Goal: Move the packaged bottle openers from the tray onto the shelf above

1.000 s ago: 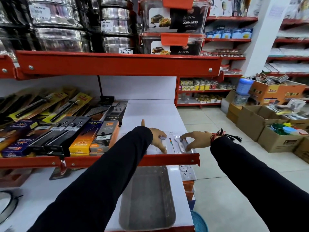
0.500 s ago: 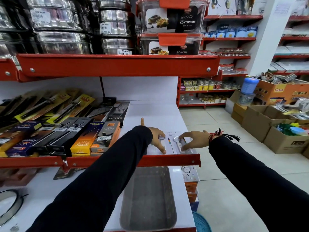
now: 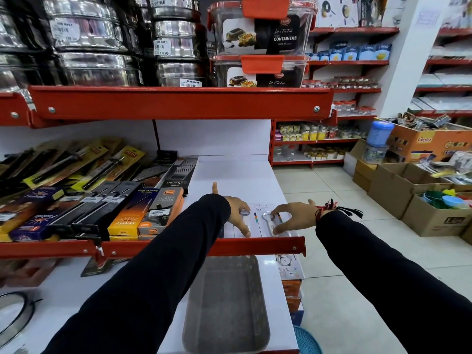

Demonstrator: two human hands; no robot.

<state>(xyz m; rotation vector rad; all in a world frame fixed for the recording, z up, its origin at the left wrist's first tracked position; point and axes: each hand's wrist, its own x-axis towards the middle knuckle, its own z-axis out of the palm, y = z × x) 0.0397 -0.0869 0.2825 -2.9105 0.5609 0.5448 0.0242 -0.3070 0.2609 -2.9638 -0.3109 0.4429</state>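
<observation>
Two packaged bottle openers lie side by side on the white shelf [image 3: 229,175], just behind its red front lip. My left hand [image 3: 238,213] lies flat on the left bottle opener pack [image 3: 244,213], fingers spread and thumb pointing up. My right hand [image 3: 293,218] arches over the right bottle opener pack [image 3: 269,222], thumb and fingertips pinching it. On the lower shelf the grey metal tray [image 3: 227,302] shows nothing inside. Beside its far right corner lies one more bottle opener pack [image 3: 290,267].
Boxed lighters [image 3: 163,208] and carded tools fill the shelf left of my hands. Steel tins and plastic containers [image 3: 260,39] stand on the red shelf above. Open cardboard boxes [image 3: 408,190] line the tiled aisle at right. A blue basket [image 3: 306,341] sits below.
Both hands stay almost still on the two packs. My right fingers shift slightly along the right pack. The view has drifted a little.
</observation>
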